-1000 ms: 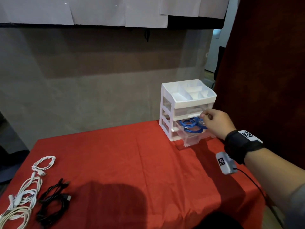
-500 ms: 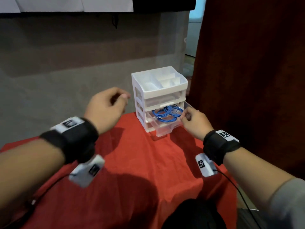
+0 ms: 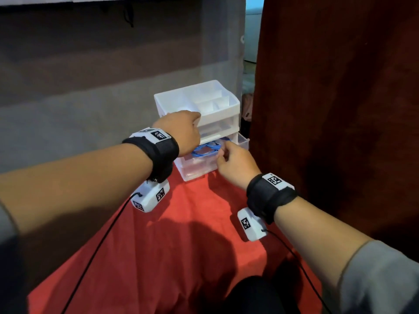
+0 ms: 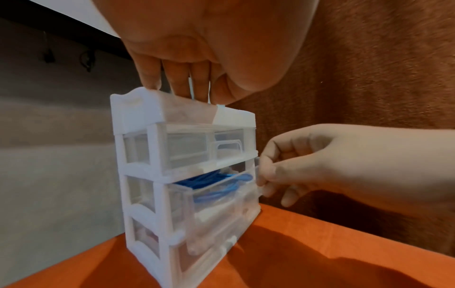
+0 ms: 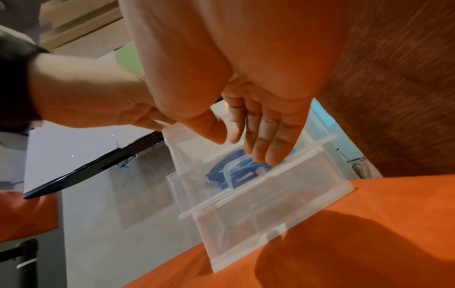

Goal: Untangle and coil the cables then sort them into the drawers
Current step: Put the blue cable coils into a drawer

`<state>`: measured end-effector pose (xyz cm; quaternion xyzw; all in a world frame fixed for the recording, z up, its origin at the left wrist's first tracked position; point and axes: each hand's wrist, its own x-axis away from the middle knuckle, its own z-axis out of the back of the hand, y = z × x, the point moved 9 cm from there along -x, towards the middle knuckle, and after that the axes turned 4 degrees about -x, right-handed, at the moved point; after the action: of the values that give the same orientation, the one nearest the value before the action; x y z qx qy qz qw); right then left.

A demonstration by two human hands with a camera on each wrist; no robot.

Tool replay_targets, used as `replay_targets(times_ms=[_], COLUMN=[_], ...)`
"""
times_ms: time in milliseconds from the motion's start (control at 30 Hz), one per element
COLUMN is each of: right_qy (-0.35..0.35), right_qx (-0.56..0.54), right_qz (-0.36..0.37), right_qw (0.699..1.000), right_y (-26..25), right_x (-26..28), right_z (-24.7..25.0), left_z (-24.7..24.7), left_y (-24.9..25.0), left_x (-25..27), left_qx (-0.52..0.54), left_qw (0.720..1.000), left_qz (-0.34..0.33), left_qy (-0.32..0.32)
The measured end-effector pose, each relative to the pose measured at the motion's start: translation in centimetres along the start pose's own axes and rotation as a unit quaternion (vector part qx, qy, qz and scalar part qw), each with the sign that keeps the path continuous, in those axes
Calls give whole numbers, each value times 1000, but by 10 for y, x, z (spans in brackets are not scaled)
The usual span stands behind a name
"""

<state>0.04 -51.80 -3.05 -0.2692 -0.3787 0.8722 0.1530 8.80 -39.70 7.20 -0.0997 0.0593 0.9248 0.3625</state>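
A white drawer unit (image 3: 217, 114) with clear drawers stands at the far right of the red table. A coiled blue cable (image 3: 205, 149) lies in its middle drawer (image 4: 216, 196), which is pulled partly out. My left hand (image 3: 195, 123) sits on top of the unit, fingers (image 4: 177, 83) curled over the top tray's front rim. My right hand (image 3: 223, 150) is at the middle drawer's front, thumb and index finger pinching its clear rim (image 4: 258, 175). The right wrist view shows the blue cable (image 5: 236, 169) through the drawer's front, just under my fingertips (image 5: 270, 155).
The bottom drawer (image 5: 270, 210) also sticks out, clear and low on the red cloth (image 3: 181, 245). A dark red curtain (image 3: 340, 109) hangs close on the right of the unit, and a grey wall (image 3: 90, 98) stands behind it. The table's right edge runs near the unit.
My left hand came in from the left and settled on top of the unit. My right hand stays at the middle drawer's front. The head view has moved closer.
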Motion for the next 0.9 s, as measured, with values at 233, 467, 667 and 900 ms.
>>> replay_targets(times_ms=[233, 467, 667, 900], right_qy=[-45, -28, -91, -58], right_qx=[-84, -309, -463, -455], right_qz=[-71, -156, -229, -228], right_qw=[993, 938, 851, 859], right_y=[-4, -3, -16, -15], right_x=[-28, -22, -12, 6], right_z=[-29, -43, -64, -50], left_z=[9, 15, 20, 22], left_y=[1, -5, -19, -15], left_x=[-2, -6, -5, 0], left_qx=[-20, -24, 5, -17], left_qw=[1000, 1000, 1000, 999], left_qz=[2, -1, -7, -19], left_qy=[-7, -17, -17, -21])
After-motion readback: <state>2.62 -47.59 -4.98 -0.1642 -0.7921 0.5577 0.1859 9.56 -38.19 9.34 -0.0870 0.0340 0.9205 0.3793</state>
